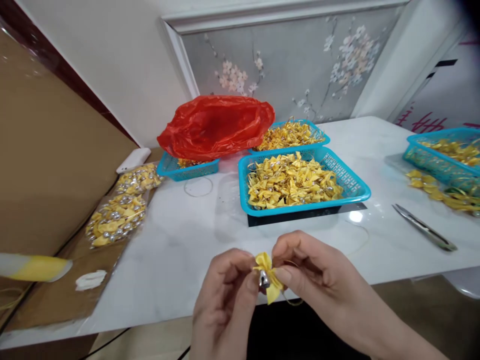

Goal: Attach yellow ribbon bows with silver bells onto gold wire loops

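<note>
Here the left hand [225, 295] and the right hand [311, 272] meet at 6 o'clock, just over the near edge of the white bench [180, 250], and both pinch one small yellow bow [267, 280] between thumb and fingers. The bow is of folded shiny ribbon, with a little silver bell at its middle and one tail pointing down. A thin gold thread loops under the right hand. At 12 o'clock from the hands stands a blue basket [352, 187] full of similar bows. A metal tool [423, 227] lies at 3 o'clock.
</note>
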The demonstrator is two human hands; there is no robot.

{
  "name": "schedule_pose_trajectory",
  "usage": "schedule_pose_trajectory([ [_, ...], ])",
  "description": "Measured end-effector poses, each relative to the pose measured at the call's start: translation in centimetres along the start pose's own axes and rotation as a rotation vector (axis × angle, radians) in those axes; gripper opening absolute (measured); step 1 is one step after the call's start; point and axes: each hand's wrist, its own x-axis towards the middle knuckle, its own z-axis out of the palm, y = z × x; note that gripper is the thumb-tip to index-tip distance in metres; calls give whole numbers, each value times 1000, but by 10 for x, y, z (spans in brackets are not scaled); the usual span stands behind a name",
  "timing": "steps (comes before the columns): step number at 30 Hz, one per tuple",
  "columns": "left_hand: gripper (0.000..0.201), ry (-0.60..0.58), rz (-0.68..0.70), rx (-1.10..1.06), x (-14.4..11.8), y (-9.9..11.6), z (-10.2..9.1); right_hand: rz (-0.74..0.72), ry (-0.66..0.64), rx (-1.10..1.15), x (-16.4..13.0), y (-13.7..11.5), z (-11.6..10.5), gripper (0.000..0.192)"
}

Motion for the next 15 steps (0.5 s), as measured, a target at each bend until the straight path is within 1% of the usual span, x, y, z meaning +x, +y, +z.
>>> schedule_pose_trajectory([
  [2, 11, -75, 44, 2, 1, -1, -4, -5, 5, -47, 0, 0, -1, 9],
  [4, 20, -123, 44, -36, 3, 0, -6, -25, 5, -140, 0, 0, -4, 12],
  [6, 18, -126, -24, -97, 5, 2, -4, -40, 8, -187, 1, 1, -6, 13],
  [7, 15, -121, -77, -128, 6, 3, -2, -38, 8, -174, 1, 1, -7, 13],
  [9, 12, -117, -189, -186, 8, 3, 2, -8, 0, -92, 3, 1, -9, 11],
  [11, 11, -135, -256, -239, 10, 3, 5, 37, -18, 28, 6, 1, -11, 10],
  [13, 11, -153, -257, -284, 10, 3, 7, 77, -49, 137, 9, 0, -13, 14],
  [15, 11, -161, -225, -289, 10, 2, 6, 102, -78, 206, 11, 0, -14, 18],
])
